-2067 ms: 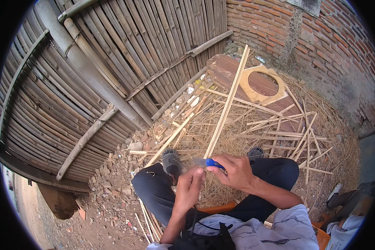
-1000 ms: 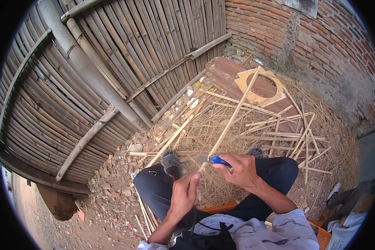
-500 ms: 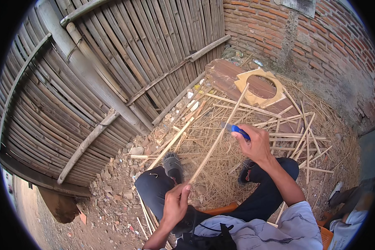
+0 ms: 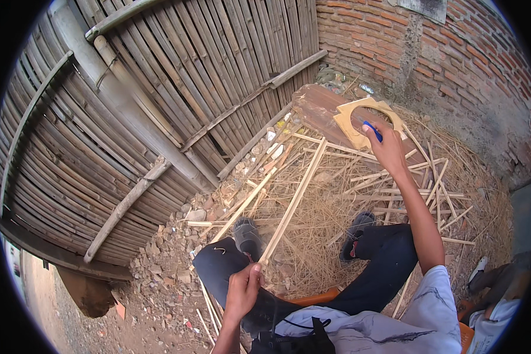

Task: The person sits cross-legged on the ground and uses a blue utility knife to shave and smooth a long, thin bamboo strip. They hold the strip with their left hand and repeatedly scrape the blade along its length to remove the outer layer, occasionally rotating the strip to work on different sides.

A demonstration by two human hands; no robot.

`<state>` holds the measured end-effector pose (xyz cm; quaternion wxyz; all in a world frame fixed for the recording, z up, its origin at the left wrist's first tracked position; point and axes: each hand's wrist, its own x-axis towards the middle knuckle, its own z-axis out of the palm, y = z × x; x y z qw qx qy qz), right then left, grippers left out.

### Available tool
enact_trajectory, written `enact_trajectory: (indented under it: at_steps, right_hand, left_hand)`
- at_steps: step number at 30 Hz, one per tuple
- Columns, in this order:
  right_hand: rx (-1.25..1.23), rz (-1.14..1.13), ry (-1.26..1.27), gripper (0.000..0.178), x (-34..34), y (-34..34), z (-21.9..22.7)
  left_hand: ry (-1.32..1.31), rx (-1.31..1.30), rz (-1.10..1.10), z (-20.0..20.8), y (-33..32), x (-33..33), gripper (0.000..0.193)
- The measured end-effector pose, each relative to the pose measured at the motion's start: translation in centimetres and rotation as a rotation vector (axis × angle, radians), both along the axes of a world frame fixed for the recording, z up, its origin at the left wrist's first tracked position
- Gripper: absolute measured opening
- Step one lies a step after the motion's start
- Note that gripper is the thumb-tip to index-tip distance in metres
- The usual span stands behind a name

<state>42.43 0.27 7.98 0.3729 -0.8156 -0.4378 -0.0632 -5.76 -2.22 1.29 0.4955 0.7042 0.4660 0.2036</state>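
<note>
My left hand is closed round the near end of a long pale bamboo strip, low in front of my left knee. The strip slants up and away to the right over the straw, and a lengthwise groove or split shows along it. Out at arm's length, my right hand grips a blue utility knife in front of the tan board with a round hole. The knife is apart from the strip, and its blade is hard to make out.
Several cut bamboo strips lie crossed on the straw to the right. A brown plank lies beyond. A bamboo fence rises at the left, a brick wall at the back right. Another person's leg shows at the right edge.
My right hand with the knife has moved away from the strip, up and to the right. The strip's far end has swung left and lower; my left hand keeps its grip.
</note>
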Motion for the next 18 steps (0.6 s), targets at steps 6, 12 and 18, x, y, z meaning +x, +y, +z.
enact_trajectory:
  at_steps: [6,12,18]
  right_hand:
    - [0.075,0.352,0.146,0.034,-11.6,-4.8,-1.4]
    - [0.142,0.599,0.094,0.031,-19.0,-8.7,-5.3]
    - [0.190,0.614,0.017,0.029,-19.9,-8.9,-6.5]
  left_hand:
    - [-0.293,-0.287,0.021,-0.7,1.7,3.2,0.046]
    - [-0.428,-0.424,-0.063,1.2,1.9,5.9,0.051]
    - [-0.441,-0.329,-0.100,1.9,1.4,6.9,0.047]
